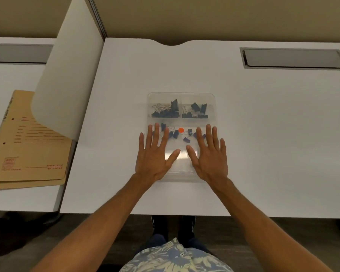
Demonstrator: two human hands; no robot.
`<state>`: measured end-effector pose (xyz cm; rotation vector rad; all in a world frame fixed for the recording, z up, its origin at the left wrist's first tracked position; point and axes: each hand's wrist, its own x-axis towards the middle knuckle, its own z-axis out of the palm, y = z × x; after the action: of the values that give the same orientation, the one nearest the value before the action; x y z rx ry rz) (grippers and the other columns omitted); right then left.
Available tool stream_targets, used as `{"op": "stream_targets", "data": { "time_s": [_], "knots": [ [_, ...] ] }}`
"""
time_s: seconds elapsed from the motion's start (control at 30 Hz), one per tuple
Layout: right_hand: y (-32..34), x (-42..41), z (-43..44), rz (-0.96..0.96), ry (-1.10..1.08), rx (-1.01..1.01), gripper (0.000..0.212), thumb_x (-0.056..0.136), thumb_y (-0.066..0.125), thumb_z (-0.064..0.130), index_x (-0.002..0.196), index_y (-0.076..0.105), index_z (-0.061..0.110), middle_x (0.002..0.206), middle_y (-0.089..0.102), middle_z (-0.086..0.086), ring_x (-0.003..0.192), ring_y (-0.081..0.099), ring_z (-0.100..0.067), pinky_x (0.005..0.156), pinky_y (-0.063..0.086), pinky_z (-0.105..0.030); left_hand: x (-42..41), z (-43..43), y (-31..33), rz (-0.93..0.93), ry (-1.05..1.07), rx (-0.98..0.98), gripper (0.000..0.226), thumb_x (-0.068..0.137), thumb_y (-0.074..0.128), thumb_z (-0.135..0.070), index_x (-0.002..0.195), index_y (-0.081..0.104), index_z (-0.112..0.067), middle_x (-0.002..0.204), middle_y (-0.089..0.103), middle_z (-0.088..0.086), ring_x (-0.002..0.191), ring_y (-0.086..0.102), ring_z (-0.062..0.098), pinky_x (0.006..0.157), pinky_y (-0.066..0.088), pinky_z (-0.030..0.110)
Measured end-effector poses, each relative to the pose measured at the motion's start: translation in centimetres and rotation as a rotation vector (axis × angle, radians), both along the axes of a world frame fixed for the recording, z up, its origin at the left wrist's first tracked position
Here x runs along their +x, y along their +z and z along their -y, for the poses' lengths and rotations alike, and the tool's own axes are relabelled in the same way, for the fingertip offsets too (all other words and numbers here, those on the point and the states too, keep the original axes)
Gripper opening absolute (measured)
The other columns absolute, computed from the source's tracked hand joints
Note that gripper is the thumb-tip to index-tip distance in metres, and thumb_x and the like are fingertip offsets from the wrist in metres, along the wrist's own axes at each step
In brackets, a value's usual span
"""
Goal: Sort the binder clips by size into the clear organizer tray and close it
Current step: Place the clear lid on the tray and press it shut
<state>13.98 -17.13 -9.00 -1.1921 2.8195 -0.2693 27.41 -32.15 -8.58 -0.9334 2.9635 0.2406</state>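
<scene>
The left hand [155, 154] and right hand [209, 154] lie flat with fingers spread, palms on the near half of the clear organizer tray [182, 94], thumbs almost meeting. Small binder clips [175, 133] lie between and under the fingertips, around an orange dot [181, 130]. Beyond the fingertips, larger clips [174, 107] fill two compartments. The lid seems closed, though glare blurs it. The tray rests on the white surface [263, 134]. A tan folder [28, 146] lies well left of the left hand.
</scene>
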Motion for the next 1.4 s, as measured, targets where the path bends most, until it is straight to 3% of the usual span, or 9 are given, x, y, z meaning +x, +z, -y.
{"op": "stream_targets", "data": {
  "time_s": [0.4,0.5,0.63,0.73,0.87,0.97,1.13,1.33,1.4],
  "knots": [
    [0.1,-0.1,0.1,0.064,-0.009,-0.011,0.077,0.094,0.019,0.071,0.158,0.006,0.030,0.167,-0.007,0.000,0.153,-0.008,-0.024,0.123,0.008,-0.055,-0.3,0.4,-0.4,-0.013,-0.012,0.000,0.089,0.086,0.020,-0.080,0.156,0.008,-0.027,0.165,0.000,0.007,0.151,-0.002,0.031,0.119,0.009,0.058],
    [0.3,-0.5,0.4,0.069,-0.032,0.007,0.079,0.091,0.018,0.075,0.157,0.019,0.032,0.167,0.005,-0.001,0.154,0.003,-0.026,0.119,0.008,-0.060,-0.3,0.9,-0.1,-0.040,-0.039,0.074,0.090,0.084,0.016,-0.081,0.156,0.006,-0.029,0.164,0.000,0.006,0.151,-0.001,0.030,0.119,0.010,0.058],
    [1.8,-2.9,1.4,0.042,-0.008,-0.019,0.076,0.088,0.033,0.074,0.150,0.039,0.030,0.162,0.026,-0.006,0.151,0.020,-0.028,0.117,0.007,-0.061,-0.9,2.0,1.7,-0.087,0.001,0.141,0.094,0.079,0.003,-0.084,0.155,0.010,-0.029,0.164,-0.001,0.002,0.152,-0.003,0.025,0.121,0.007,0.053],
    [1.9,-5.9,2.9,0.037,0.062,-0.074,0.078,0.092,0.032,0.070,0.156,0.024,0.026,0.166,0.009,-0.007,0.154,0.003,-0.027,0.121,0.005,-0.053,-2.6,4.3,2.5,-0.119,-0.022,0.117,0.094,0.080,-0.001,-0.083,0.156,0.006,-0.027,0.164,-0.007,0.002,0.151,-0.010,0.023,0.122,0.000,0.052],
    [1.2,-8.6,4.8,0.053,0.159,-0.030,0.082,0.093,0.013,0.072,0.159,0.002,0.026,0.166,-0.012,-0.006,0.152,-0.016,-0.024,0.122,-0.007,-0.045,-4.8,7.3,2.1,-0.049,-0.092,0.041,0.092,0.080,-0.005,-0.082,0.154,-0.005,-0.029,0.163,-0.013,0.003,0.150,-0.015,0.027,0.120,-0.001,0.056],
    [0.3,-9.0,5.2,0.100,0.153,-0.039,0.083,0.092,0.007,0.073,0.158,-0.003,0.023,0.165,-0.014,-0.007,0.151,-0.018,-0.024,0.123,-0.007,-0.044,-5.1,8.0,0.9,-0.015,-0.096,0.042,0.093,0.079,-0.008,-0.082,0.155,-0.004,-0.029,0.163,-0.014,0.005,0.150,-0.015,0.028,0.119,0.001,0.058],
    [-0.5,-8.8,5.2,0.067,0.136,-0.035,0.078,0.099,0.023,0.062,0.158,-0.006,0.020,0.165,-0.016,-0.008,0.151,-0.019,-0.026,0.121,-0.012,-0.036,-5.1,7.9,-0.4,-0.055,-0.090,0.039,0.087,0.086,0.005,-0.078,0.156,0.000,-0.026,0.163,-0.013,0.009,0.150,-0.016,0.030,0.120,-0.002,0.057],
    [-0.4,-8.7,5.2,0.058,0.130,-0.002,0.078,0.098,0.022,0.064,0.158,-0.006,0.022,0.165,-0.016,-0.006,0.152,-0.018,-0.024,0.122,-0.008,-0.038,-5.1,7.9,-0.5,-0.115,-0.085,0.118,0.085,0.087,0.008,-0.077,0.156,0.000,-0.027,0.163,-0.015,0.005,0.149,-0.018,0.024,0.121,-0.008,0.042],
    [-0.4,-8.8,5.2,0.069,0.133,0.010,0.079,0.097,0.019,0.066,0.158,-0.007,0.023,0.165,-0.017,-0.006,0.151,-0.019,-0.024,0.122,-0.007,-0.040,-5.2,7.8,-0.5,-0.101,-0.085,0.120,0.087,0.086,0.006,-0.079,0.156,-0.001,-0.028,0.163,-0.016,0.005,0.149,-0.019,0.024,0.122,-0.008,0.043]
  ]
}}
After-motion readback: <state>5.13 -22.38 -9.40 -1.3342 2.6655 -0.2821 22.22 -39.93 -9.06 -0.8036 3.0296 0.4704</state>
